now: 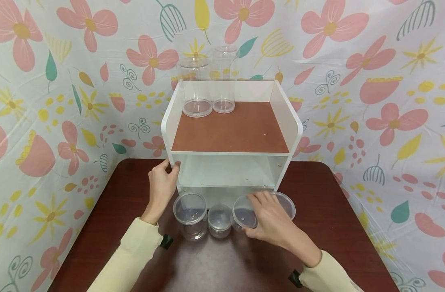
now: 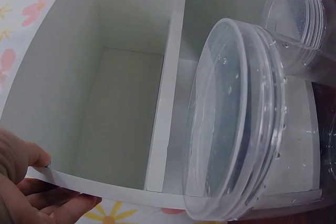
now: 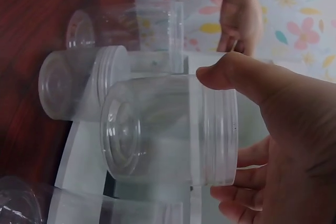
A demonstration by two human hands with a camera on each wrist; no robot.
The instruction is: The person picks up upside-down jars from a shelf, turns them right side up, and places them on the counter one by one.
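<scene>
Nearest, on the tabletop [image 1: 207,269], clear jars made a row at the lower front edge of the shelf unit [image 1: 233,132]: a wide jar [image 1: 190,211] by its lower left corner, a small jar [image 1: 220,220] beside that, then a gripped jar [image 3: 163,135], and an outer jar [image 1: 287,206] toward the lower right corner, partly hidden. The right hand [image 1: 271,217] spread part way round the gripped jar, thumb and fingers on opposite sides; whether the jar's base touched the tabletop, I couldn't tell. The left hand [image 1: 161,184] held no jar; it pinched the front edge of the unit's left wall [image 2: 121,193]. Farther back, a tall jar [image 1: 196,87] and a slimmer jar [image 1: 224,85] stood upright near the top board's back left corner. The work looked partway through: two jars were up there, while four remained at the unit's front, one of them in hand.
</scene>
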